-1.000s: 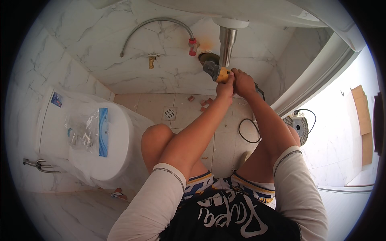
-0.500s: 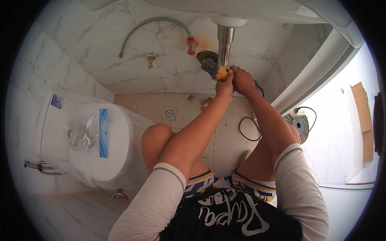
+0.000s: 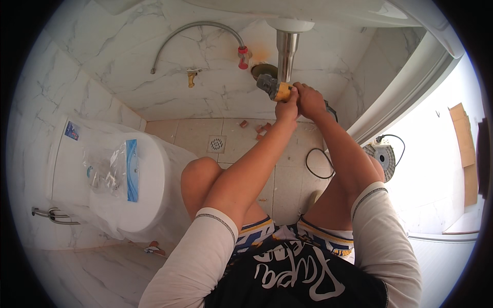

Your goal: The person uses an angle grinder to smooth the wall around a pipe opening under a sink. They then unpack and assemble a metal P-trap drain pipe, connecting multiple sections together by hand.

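Both my hands are closed round an angle grinder (image 3: 282, 91) with a yellow body and a dark grey head. My left hand (image 3: 287, 109) grips it just behind the head, thumb along the yellow part. Beside it, my right hand (image 3: 310, 102) wraps the rear of the body. The grinder's round disc (image 3: 264, 71) meets the marbled wall, below an orange-brown dusty patch (image 3: 261, 54). Right behind the tool hangs a metal drain pipe (image 3: 287, 54) under the white basin. The spot where the disc touches the tile is partly hidden by the grinder head.
Left of the disc are a red valve fitting (image 3: 243, 57) with a braided hose (image 3: 192, 25) and a brass tap (image 3: 192, 78). Tile scraps (image 3: 262, 129) lie near a floor drain (image 3: 216, 144). A plastic-wrapped toilet (image 3: 149, 179) stands left; a black cord (image 3: 308, 164) and cable reel (image 3: 386, 163) are right.
Hardly anything differs. The grinder and both hands stay in place at the wall, with only a very slight shift of the view.
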Available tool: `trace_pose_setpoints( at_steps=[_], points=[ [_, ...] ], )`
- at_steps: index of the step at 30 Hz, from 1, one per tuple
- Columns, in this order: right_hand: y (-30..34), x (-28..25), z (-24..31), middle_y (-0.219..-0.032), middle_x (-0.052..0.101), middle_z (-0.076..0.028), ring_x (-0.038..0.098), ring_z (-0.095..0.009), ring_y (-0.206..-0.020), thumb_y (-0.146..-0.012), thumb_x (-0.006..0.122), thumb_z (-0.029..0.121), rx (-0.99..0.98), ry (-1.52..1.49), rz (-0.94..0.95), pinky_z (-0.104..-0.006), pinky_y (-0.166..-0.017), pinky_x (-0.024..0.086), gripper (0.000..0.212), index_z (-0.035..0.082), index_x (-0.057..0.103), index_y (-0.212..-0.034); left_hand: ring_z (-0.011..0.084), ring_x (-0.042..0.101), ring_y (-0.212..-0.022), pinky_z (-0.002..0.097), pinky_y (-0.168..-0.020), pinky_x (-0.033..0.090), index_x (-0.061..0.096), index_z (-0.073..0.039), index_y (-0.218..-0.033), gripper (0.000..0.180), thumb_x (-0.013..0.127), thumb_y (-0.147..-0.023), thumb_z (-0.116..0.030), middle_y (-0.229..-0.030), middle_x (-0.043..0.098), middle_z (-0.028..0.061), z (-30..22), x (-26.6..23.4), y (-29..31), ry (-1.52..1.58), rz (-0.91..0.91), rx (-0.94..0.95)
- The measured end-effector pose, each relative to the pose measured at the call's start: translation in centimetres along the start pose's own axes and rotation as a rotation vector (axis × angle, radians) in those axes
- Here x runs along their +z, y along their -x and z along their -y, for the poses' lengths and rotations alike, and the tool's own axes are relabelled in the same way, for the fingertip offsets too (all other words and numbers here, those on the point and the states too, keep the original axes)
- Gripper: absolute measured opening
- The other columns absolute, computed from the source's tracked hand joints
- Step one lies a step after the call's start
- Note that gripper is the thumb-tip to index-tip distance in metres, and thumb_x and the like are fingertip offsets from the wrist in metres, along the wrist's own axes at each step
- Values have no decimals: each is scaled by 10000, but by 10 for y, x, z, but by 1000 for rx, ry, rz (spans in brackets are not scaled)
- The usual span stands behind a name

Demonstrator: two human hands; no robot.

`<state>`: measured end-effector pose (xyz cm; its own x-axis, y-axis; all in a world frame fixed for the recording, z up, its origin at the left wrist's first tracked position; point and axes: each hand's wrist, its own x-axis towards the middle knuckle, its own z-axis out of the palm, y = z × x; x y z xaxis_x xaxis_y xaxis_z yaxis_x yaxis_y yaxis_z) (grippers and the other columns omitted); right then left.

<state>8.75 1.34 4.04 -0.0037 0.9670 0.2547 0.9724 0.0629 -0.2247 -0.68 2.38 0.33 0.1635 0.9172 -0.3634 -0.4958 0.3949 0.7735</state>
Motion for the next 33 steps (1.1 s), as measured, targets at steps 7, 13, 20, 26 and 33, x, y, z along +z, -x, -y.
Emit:
trace_pose_setpoints(
  at_steps=[7, 13, 20, 26, 33],
  points=[
    [-1, -3, 2, -1059, 646, -104, 661, -322, -972, -838, 689, 228, 13, 12, 22, -454, -811, 530, 356, 141, 534, -1147, 229, 624, -1056, 407, -849, 571, 498, -41, -1293, 602, 698, -919, -468, -1232, 579, 101, -1, 2, 2, 18, -7, -8],
    [0, -2, 2, -1058, 646, -106, 664, -323, -968, -828, 699, 226, 5, 13, 11, -453, -803, 532, 377, 142, 529, -1154, 234, 626, -1057, 417, -852, 571, 503, -39, -1291, 598, 697, -921, -467, -1229, 585, 104, -4, 1, 5, 8, -13, -8],
    [1, -3, 4, -1053, 644, -105, 665, -322, -969, -814, 714, 230, 14, 16, 20, -452, -808, 529, 396, 142, 528, -1152, 244, 629, -1066, 426, -859, 570, 491, -37, -1305, 609, 693, -924, -467, -1242, 585, 110, -6, 1, 9, 14, 4, -7],
    [3, -2, 6, -1050, 644, -107, 665, -323, -955, -832, 690, 231, 29, 14, 14, -459, -794, 533, 359, 140, 525, -1138, 243, 633, -1056, 424, -857, 571, 489, -42, -1309, 605, 707, -918, -449, -1237, 591, 110, -5, 0, 8, 29, -14, -32],
    [3, -4, 8, -1049, 644, -108, 666, -330, -959, -841, 677, 234, 18, 14, 18, -457, -794, 539, 342, 136, 524, -1131, 245, 644, -1028, 420, -812, 582, 494, -30, -1299, 604, 713, -916, -443, -1212, 597, 110, -1, -3, 4, 14, -16, 27]
  ],
)
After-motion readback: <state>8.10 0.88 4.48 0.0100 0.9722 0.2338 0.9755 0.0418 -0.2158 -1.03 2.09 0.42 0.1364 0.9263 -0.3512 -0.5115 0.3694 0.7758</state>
